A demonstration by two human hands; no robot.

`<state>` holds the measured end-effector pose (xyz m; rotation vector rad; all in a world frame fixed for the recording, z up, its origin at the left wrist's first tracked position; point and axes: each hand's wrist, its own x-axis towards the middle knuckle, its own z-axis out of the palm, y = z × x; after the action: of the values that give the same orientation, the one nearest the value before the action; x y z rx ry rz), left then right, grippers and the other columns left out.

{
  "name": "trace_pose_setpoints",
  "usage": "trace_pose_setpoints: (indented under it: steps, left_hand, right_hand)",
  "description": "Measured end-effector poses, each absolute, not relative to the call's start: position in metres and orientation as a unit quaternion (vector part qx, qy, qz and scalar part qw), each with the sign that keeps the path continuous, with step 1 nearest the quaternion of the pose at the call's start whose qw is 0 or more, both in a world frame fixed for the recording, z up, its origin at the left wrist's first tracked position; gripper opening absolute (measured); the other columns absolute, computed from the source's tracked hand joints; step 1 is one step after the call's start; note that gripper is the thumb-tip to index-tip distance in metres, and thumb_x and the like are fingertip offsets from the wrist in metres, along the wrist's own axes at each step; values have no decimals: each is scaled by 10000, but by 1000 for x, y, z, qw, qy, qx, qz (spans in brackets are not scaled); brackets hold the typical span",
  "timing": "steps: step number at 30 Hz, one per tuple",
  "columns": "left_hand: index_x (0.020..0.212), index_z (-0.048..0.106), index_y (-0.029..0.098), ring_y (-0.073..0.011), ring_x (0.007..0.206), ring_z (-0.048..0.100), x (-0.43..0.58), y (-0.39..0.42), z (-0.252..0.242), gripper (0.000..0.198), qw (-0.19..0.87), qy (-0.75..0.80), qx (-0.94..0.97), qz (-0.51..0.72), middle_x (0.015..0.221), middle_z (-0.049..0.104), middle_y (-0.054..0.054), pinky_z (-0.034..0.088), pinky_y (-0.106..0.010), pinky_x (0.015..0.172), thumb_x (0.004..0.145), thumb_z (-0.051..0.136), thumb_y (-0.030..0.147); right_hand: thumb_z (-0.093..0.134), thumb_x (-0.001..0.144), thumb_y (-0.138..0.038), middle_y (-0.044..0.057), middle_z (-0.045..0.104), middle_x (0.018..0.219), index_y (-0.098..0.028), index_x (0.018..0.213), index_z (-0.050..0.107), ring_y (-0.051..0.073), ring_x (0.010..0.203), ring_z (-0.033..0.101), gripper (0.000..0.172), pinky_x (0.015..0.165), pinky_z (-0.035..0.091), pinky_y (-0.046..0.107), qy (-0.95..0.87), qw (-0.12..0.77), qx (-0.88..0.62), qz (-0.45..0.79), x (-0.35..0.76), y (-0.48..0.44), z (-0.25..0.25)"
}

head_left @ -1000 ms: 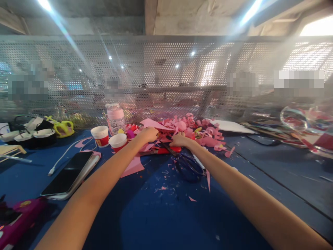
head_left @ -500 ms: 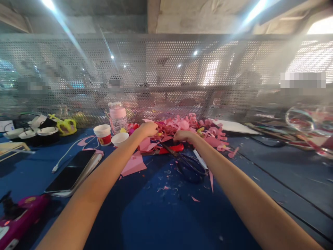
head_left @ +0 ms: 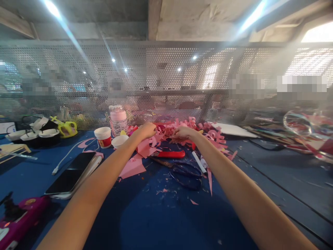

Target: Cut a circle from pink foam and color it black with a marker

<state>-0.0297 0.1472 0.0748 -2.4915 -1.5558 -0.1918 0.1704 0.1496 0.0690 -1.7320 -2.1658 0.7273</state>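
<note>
Curls the fingers of the left hand (head_left: 146, 132) narrowly at a heap of pink paper scraps (head_left: 163, 132), beyond and to the left of the dark-blue-handled scissors (head_left: 186, 169). Cannot tell whether pinching anything there, with the fingertips mostly hidden. Bends the fingers of the right hand (head_left: 183, 132) down over the same heap, straight beyond the scissors, loosely bunched and only slightly parted; cannot tell whether holding a scrap. Has the heap spread across the desk (head_left: 161, 222) beyond the scissors, between and behind both hands and out to the right. Shows a red-handled tool (head_left: 171, 154) lying crosswise just beyond the scissors, and a white stick (head_left: 198, 162) at the right edge of the scissors, near the right forearm. Has a flat piece of pink paper (head_left: 133, 167) to the left of the scissors, near the left forearm. Farther left of the scissors, shows red-and-white paper cups (head_left: 104, 141) with a pink-topped bottle (head_left: 118, 119) behind. Well to the left of the scissors, has a dark-screened phone (head_left: 71, 173). Beyond and to the right of the scissors, shows a white sheet (head_left: 234, 130).
</note>
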Motion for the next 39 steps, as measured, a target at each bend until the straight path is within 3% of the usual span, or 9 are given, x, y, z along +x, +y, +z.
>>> trace_pose_setpoints:
  steps: [6,10,14,18,21,24,28,34,39]
  left_hand:
    - [1126,536,141,-211,1009,562,-32,150,76,300,86,-550,-818,-147,1145,556,-89,477,-425,853,882,525,315]
    - [1151,527,136,-229,1075,536,-33,152,81,316,46,-551,-807,-208,1193,543,-103,436,-457,910,881,524,301]
    - [1133,581,110,-257,1099,542,-37,150,87,353,-53,-500,-836,-219,1176,599,-120,403,-377,939,793,594,207]
    - [1212,556,185,-236,1166,504,-41,147,90,594,-186,-411,-864,-224,1288,546,-63,382,-294,955,642,722,194]
    - [1282,489,222,-217,1163,509,-41,145,91,613,-275,-364,-851,-260,1353,481,-68,414,-300,906,708,684,311]
    - [1201,564,198,-224,1098,554,-39,145,93,506,-344,-343,-819,-303,1275,548,-114,442,-332,840,783,579,483]
    - [1022,657,155,-229,985,614,-40,146,95,592,-400,-343,-775,-349,1105,645,-148,447,-340,798,718,554,653]
    - [845,699,133,-197,794,668,-40,148,92,554,-446,-359,-728,-378,936,705,-134,458,-292,721,611,670,635]
    - [797,699,137,-167,724,676,-43,154,90,427,-464,-371,-690,-414,919,712,-111,463,-256,672,624,729,526]
  right_hand:
    - [679,764,-258,62,712,823,-120,795,640,156,708,673,147,638,557,248,-696,200,-616,311,180,147,80]
    - [741,693,-268,98,729,804,-125,794,648,191,686,695,199,620,581,261,-678,237,-606,341,185,142,93]
    - [777,637,-313,85,732,753,-136,772,670,209,694,701,247,636,592,277,-678,255,-586,364,190,133,108]
    - [778,626,-276,81,733,738,-143,704,687,223,736,699,179,700,587,299,-690,266,-558,376,191,128,116]
    - [775,615,-234,74,733,725,-149,660,694,234,766,694,126,731,577,311,-700,267,-541,383,189,130,117]
    - [754,634,-213,64,734,731,-161,661,691,228,771,693,85,737,573,323,-706,267,-526,393,188,133,116]
    - [743,650,-216,57,733,729,-173,658,686,208,772,692,72,746,565,306,-713,262,-511,403,188,132,116]
    - [742,659,-221,57,723,676,-159,639,668,180,661,689,99,668,569,284,-720,222,-506,420,187,125,117]
    - [732,674,-197,55,716,642,-150,678,680,163,637,685,71,690,565,271,-720,195,-511,427,189,120,120]
